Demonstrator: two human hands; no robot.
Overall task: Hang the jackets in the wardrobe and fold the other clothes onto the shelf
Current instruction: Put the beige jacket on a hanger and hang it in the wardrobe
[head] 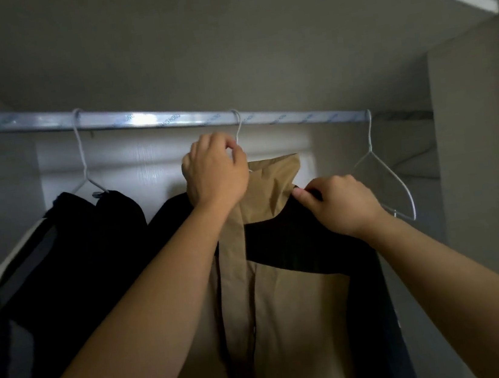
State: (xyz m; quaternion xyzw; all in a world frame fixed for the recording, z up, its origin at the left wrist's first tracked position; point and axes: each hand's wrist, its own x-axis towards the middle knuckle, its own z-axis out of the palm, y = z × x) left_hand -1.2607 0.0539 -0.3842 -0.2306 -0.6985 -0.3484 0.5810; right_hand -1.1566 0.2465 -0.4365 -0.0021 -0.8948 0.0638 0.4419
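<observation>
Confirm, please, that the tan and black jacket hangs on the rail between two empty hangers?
Not quite: the head view shows only the right hanger empty; the left hanger carries a dark jacket. The tan and black jacket does hang between them.

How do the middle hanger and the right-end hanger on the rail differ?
The middle white wire hanger carries a tan and black jacket; the right-end white wire hanger is bare. The left hand grips the middle one's neck; the right-end one's neck is ungripped. Both hook over the silver metal rail.
</observation>
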